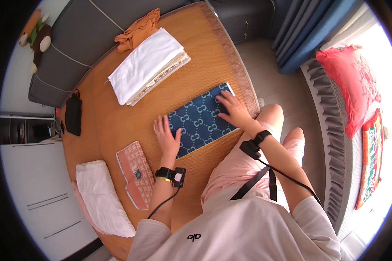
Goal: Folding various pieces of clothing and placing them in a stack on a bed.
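A folded blue cloth (pixel 196 122) with a light interlocking pattern and a thin yellow edge lies flat on the bed's woven mat (pixel 196 182). My left hand (pixel 167 135) rests at its left end, thumb apart from the fingers. Spread over the right part of the same cloth is my right hand (pixel 234 109). Neither hand grips anything. Left of my left forearm lies a folded pink patterned cloth (pixel 140 176) with a small dark green mark. Beyond the blue cloth, a folded white cloth (pixel 147 65) tops a stack of folded patterned fabric (pixel 160 80).
A crumpled orange cloth (pixel 138 32) lies by the grey headboard (pixel 75 36). At left are a black bag (pixel 73 114) and a folded white cloth (pixel 101 199). The bed's edge (pixel 245 75) runs along the right. A red pillow (pixel 352 84) sits on the window ledge.
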The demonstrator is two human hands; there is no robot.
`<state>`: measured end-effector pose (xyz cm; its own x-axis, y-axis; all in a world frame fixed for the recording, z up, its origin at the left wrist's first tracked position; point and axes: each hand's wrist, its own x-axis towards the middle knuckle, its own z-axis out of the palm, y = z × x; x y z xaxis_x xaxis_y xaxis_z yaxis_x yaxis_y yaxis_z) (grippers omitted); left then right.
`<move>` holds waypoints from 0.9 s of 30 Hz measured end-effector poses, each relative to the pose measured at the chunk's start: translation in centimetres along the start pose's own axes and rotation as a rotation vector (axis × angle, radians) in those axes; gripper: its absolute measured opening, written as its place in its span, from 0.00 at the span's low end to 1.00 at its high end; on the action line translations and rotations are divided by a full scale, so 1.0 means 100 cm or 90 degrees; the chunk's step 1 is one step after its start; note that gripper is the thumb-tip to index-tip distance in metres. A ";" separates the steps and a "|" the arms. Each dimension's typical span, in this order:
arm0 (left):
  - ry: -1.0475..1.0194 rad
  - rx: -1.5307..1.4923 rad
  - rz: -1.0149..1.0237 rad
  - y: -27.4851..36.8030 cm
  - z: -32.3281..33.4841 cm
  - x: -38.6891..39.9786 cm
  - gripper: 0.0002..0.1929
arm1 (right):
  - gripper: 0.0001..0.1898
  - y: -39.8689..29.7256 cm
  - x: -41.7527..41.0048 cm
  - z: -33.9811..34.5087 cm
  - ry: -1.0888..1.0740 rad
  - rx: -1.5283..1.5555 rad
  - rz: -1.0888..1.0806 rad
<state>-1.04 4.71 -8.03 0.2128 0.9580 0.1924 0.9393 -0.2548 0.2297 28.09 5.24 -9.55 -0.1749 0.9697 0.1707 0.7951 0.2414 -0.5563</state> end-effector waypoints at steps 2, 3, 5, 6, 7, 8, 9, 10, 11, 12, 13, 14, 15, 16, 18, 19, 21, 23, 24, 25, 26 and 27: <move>0.130 -0.020 -0.136 0.000 -0.011 -0.009 0.28 | 0.32 0.006 -0.005 -0.006 0.124 0.107 0.069; 0.131 -0.020 -0.140 -0.006 -0.011 -0.017 0.28 | 0.32 0.008 -0.011 -0.009 0.121 0.107 0.066; 0.069 -0.135 -0.361 -0.028 -0.012 -0.036 0.21 | 0.32 0.004 -0.022 -0.013 0.146 0.054 0.073; 0.068 -0.132 -0.369 -0.036 -0.012 -0.046 0.21 | 0.32 -0.005 -0.028 -0.015 0.131 0.053 0.063; 0.019 -0.182 -0.391 -0.044 -0.013 -0.056 0.19 | 0.32 -0.010 -0.029 -0.013 0.124 0.057 0.061; -0.030 -0.232 -0.412 -0.050 -0.012 -0.066 0.17 | 0.33 -0.015 -0.029 -0.011 0.112 0.079 -0.009; -0.035 -0.231 -0.412 -0.045 -0.014 -0.067 0.17 | 0.33 -0.020 -0.028 -0.010 0.104 0.097 -0.072; -0.070 -0.347 -0.509 -0.039 -0.017 -0.068 0.17 | 0.34 -0.026 -0.026 -0.010 0.061 0.112 -0.095; -0.106 -0.463 -0.606 -0.035 -0.019 -0.069 0.17 | 0.34 -0.032 -0.026 -0.006 0.061 0.113 -0.090; -0.107 -0.461 -0.605 -0.034 -0.021 -0.071 0.17 | 0.34 -0.038 -0.024 -0.003 0.014 0.123 -0.152; -0.150 -0.498 -0.621 -0.033 -0.022 -0.072 0.16 | 0.34 -0.044 -0.022 0.000 -0.032 0.133 -0.214; -0.194 -0.533 -0.637 -0.032 -0.024 -0.072 0.15 | 0.35 -0.050 -0.022 0.004 -0.074 0.141 -0.226; -0.199 -0.530 -0.634 -0.032 -0.027 -0.073 0.15 | 0.35 -0.058 -0.022 0.009 -0.072 0.143 -0.221; -0.180 -0.582 -0.607 -0.032 -0.029 -0.073 0.13 | 0.36 -0.066 -0.021 0.013 -0.093 0.153 -0.247; -0.164 -0.631 -0.579 -0.029 -0.038 -0.068 0.12 | 0.37 -0.086 -0.018 0.020 -0.104 0.158 -0.308; -0.160 -0.728 -0.574 -0.019 -0.045 -0.060 0.11 | 0.37 -0.096 -0.018 0.025 -0.102 0.159 -0.304; -0.147 -0.823 -0.567 -0.007 -0.056 -0.050 0.10 | 0.34 -0.122 -0.014 0.035 -0.128 0.196 -0.270; -0.133 -0.910 -0.531 0.001 -0.057 -0.040 0.10 | 0.29 -0.137 -0.007 0.045 -0.128 0.161 -0.249; -0.131 -0.911 -0.527 0.004 -0.055 -0.036 0.10 | 0.24 -0.142 -0.004 0.049 -0.131 0.128 -0.228; -0.097 -0.926 -0.491 0.006 -0.054 -0.033 0.10 | 0.24 -0.142 0.001 0.051 -0.129 0.126 -0.231; -0.064 -0.941 -0.455 0.006 -0.052 -0.029 0.11 | 0.20 -0.140 0.008 0.052 -0.112 0.134 -0.174; -0.063 -0.944 -0.453 0.005 -0.047 -0.027 0.11 | 0.17 -0.135 0.016 0.053 -0.097 0.142 -0.115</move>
<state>-2.40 1.35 -3.97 -0.0514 0.9200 -0.3886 -0.1987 0.3720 0.9067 14.04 3.71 -6.11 -0.3998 0.9010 0.1683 0.5990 0.3958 -0.6961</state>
